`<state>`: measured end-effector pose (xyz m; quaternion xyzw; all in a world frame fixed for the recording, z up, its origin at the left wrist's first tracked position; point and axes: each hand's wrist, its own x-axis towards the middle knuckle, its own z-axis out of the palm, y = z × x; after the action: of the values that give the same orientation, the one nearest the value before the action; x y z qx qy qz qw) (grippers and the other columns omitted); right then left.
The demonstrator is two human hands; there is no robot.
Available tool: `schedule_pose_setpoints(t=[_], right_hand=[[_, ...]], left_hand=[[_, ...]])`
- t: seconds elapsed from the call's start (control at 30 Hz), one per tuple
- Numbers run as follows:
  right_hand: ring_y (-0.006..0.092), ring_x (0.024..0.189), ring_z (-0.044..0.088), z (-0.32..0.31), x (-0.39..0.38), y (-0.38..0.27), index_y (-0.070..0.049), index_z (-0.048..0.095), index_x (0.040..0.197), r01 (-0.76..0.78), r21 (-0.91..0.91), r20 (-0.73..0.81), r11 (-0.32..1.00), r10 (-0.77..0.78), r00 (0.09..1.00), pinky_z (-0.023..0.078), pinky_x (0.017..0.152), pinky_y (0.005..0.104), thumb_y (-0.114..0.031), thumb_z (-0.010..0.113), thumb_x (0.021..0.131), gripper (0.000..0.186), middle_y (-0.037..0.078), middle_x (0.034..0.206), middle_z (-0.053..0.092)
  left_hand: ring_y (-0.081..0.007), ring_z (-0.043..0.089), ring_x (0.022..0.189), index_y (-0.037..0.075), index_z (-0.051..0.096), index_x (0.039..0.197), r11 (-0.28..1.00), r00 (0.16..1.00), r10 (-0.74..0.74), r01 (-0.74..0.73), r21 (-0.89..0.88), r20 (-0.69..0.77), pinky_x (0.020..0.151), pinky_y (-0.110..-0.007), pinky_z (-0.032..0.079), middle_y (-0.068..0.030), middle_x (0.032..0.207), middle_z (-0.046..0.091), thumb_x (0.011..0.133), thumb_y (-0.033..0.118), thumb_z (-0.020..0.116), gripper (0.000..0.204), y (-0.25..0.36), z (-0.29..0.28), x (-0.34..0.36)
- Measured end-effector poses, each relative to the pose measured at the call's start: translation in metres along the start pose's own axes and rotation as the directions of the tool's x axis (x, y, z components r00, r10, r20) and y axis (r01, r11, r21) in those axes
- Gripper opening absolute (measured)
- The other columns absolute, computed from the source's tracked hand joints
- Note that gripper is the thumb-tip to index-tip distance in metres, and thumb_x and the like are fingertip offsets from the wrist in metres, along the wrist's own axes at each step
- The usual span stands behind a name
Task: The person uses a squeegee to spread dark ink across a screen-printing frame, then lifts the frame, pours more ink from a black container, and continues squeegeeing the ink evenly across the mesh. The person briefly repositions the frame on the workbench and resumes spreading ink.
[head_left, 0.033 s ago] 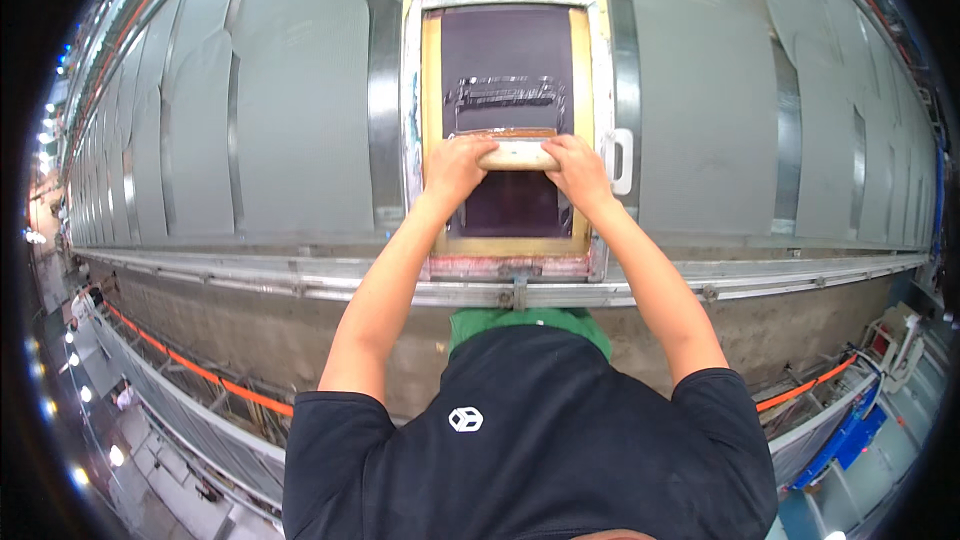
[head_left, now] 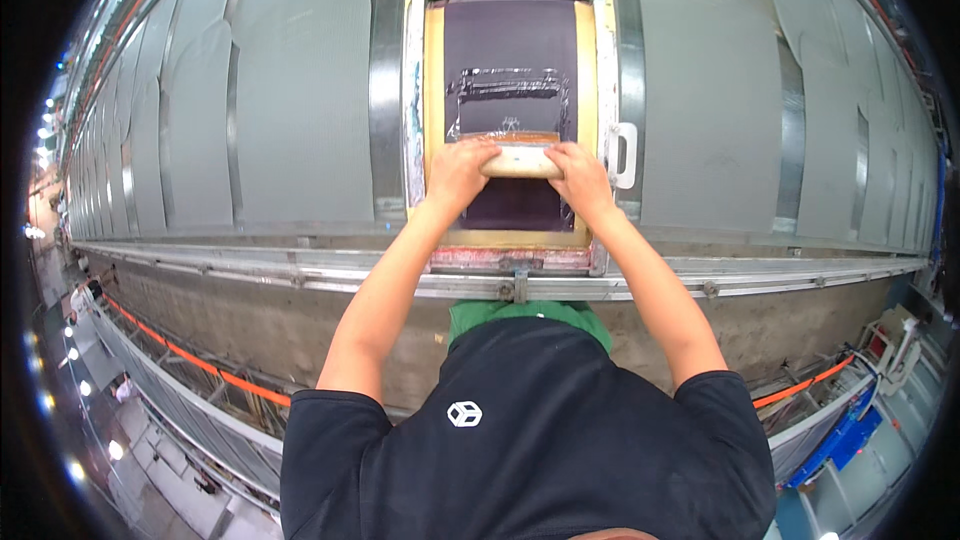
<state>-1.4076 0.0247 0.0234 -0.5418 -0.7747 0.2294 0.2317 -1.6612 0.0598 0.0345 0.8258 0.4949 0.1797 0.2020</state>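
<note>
A screen-printing squeegee [head_left: 522, 161] with a pale wooden handle lies across the dark mesh of a printing screen [head_left: 603, 60]. My left hand [head_left: 462, 175] is closed round the handle's left end, and my right hand [head_left: 582, 178] grips its right end. Beyond the handle an orange-brown blade strip [head_left: 525, 137] shows; its lower edge is hidden. Glossy dark ink [head_left: 510, 90] lies in streaks on the mesh farther from me. Yellowish tape runs along the inside of the frame.
A white pull handle [head_left: 624, 155] sticks out from the frame's right side. Grey fabric panels [head_left: 300, 110] lie along the long table on both sides, with shiny metal strips between them. A metal rail [head_left: 380, 285] follows the table's near edge. Behind me runs an orange strip [head_left: 200, 360].
Both hands have drawn the squeegee a little toward me over the mesh. More of the mesh beyond the blade shows, with a small pale mark there. The grip is unchanged.
</note>
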Motion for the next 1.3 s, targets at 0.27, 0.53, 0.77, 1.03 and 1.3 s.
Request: schedule_pose_setpoints(t=[0.27,0.53,0.77,1.03,1.3], right_hand=[[0.0326,0.114,0.06,-0.019,0.036,0.01,-0.006,0.067,0.114,0.041,0.026,-0.067,0.999,-0.039,0.997,0.049,0.1,0.0407,-0.002,0.076,0.071,0.044,0.012,0.119,0.066],[0.0327,0.115,0.061,0.006,0.04,0.034,-0.006,0.067,0.116,-0.022,0.009,-0.052,1.0,0.023,0.998,0.05,0.099,0.0407,-0.003,0.076,0.071,0.045,0.014,0.12,0.067],[0.0321,0.113,0.061,0.001,-0.061,-0.017,-0.007,0.068,0.116,-0.048,0.099,0.086,0.994,0.04,0.995,0.049,0.1,0.0418,-0.013,0.085,0.068,0.051,0.01,0.116,0.067],[0.0174,0.091,0.058,-0.029,-0.004,0.081,-0.008,0.07,0.116,-0.3,0.197,-0.532,0.933,0.359,0.767,0.049,0.076,0.0331,-0.031,0.079,0.085,0.04,0.007,0.095,0.06],[0.0127,0.065,0.059,-0.011,0.016,0.113,-0.011,0.071,0.111,-0.479,0.506,-0.345,0.717,0.677,0.65,0.049,0.062,0.0316,-0.029,0.062,0.098,0.024,0.007,0.076,0.066]], left_hand=[[-0.026,0.068,0.11,0.016,0.074,0.113,1.0,0.998,-0.018,0.018,0.012,-0.057,0.095,-0.038,0.054,-0.0047,0.116,0.073,0.072,-0.003,0.07,0.046,-0.012,-0.005,0.025],[-0.0271,0.071,0.097,0.019,0.078,0.103,0.985,0.983,-0.17,0.168,0.042,0.066,0.087,-0.04,0.056,-0.0071,0.104,0.075,0.072,0.005,0.07,0.035,-0.01,-0.003,0.053],[-0.0208,0.068,0.108,0.013,0.075,0.104,0.998,0.994,-0.069,0.068,0.015,0.08,0.092,-0.038,0.052,-0.0031,0.11,0.074,0.07,0.003,0.071,0.036,0.029,0.006,-0.064],[-0.0277,0.066,0.109,0.011,0.072,0.113,0.996,0.996,-0.092,0.092,-0.02,0.011,0.096,-0.041,0.051,-0.0075,0.117,0.072,0.071,0.001,0.071,0.043,0.042,0.005,-0.06],[-0.0264,0.063,0.116,0.012,0.072,0.118,0.997,0.995,0.079,-0.078,0.011,-0.057,0.099,-0.04,0.051,-0.0054,0.121,0.071,0.072,0.005,0.07,0.047,0.034,0.008,-0.114]])
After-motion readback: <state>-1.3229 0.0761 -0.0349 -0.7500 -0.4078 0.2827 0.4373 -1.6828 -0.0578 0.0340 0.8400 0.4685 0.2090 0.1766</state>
